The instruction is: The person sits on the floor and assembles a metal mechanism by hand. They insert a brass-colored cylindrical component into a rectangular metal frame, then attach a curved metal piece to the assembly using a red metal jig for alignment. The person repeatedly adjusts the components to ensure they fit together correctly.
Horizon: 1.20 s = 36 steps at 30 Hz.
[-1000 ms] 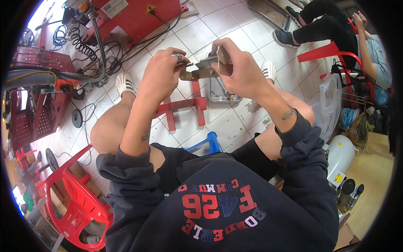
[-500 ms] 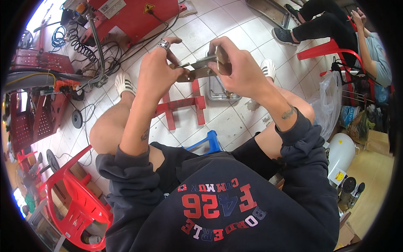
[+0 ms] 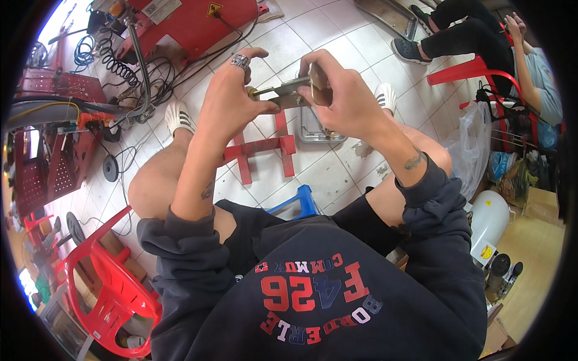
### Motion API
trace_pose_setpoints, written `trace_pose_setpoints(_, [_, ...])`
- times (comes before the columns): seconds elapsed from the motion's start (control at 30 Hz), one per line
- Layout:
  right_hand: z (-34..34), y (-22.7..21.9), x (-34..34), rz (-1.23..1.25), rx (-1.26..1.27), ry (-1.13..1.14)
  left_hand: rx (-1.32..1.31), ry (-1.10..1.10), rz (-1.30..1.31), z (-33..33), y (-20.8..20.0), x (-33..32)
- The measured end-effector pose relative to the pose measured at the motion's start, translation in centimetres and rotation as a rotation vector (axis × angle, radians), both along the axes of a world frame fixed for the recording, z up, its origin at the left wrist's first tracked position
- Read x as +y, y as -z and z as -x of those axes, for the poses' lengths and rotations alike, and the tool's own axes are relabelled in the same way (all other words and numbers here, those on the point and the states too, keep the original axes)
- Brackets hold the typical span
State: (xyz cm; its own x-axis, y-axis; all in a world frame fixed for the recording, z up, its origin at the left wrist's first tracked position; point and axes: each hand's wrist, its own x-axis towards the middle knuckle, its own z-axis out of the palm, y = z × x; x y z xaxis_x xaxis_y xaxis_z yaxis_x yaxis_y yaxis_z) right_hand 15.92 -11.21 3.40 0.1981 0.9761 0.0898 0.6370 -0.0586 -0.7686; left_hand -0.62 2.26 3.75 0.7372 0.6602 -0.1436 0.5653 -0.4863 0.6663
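Above the tiled floor, in front of my knees, I hold a metal assembly [image 3: 289,90] level between both hands. It has a flat grey bar, a thin rod at its left end and brass-coloured plates at the right; its exact kind is unclear. My right hand [image 3: 344,96] is closed round the plates, thumb in front and index finger curled over the top. My left hand [image 3: 226,99], with a silver ring, is at the rod end. Its thumb lies below the rod and its index finger is raised apart; the palm hides the other fingers and part of that end.
Below my hands stand a red metal frame [image 3: 265,147] and a metal tray [image 3: 313,135]. A blue stool [image 3: 301,201] is between my legs. A red machine [image 3: 195,27] with cables is at the far left, a red chair [image 3: 111,289] near left. A seated person [image 3: 536,78] is at right.
My left hand has loosened round the rod end: its index finger has lifted and its thumb has shifted right, below the rod. My right hand keeps its grip, almost unmoved.
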Motion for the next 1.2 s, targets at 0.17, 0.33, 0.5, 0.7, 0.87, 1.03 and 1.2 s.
trace_pose_setpoints(0.17, [-0.1,0.4,0.2,-0.008,-0.041,-0.018,-0.206,0.153,-0.001,1.0,2.1,0.9])
trace_pose_setpoints(0.33, [0.1,0.6,0.0,-0.042,-0.019,-0.032,-0.062,0.038,0.160,0.7,1.9,0.8])
trace_pose_setpoints(0.5, [0.1,0.0,0.1,-0.045,0.010,-0.025,-0.277,0.060,-0.061,0.4,1.2,0.4])
trace_pose_setpoints(0.7, [0.0,0.3,0.1,-0.014,0.013,0.009,-0.191,0.216,0.108,1.3,2.6,1.9])
trace_pose_setpoints(0.87, [0.1,0.7,-0.1,-0.054,-0.004,-0.018,-0.109,0.080,0.028,0.5,1.1,0.7])
trace_pose_setpoints(1.03, [0.2,0.4,0.1,-0.011,0.011,-0.023,-0.395,0.096,-0.176,0.6,2.7,1.1])
trace_pose_setpoints(1.2, [0.1,0.6,0.1,-0.034,0.009,-0.013,-0.140,0.230,0.066,1.5,3.9,2.0])
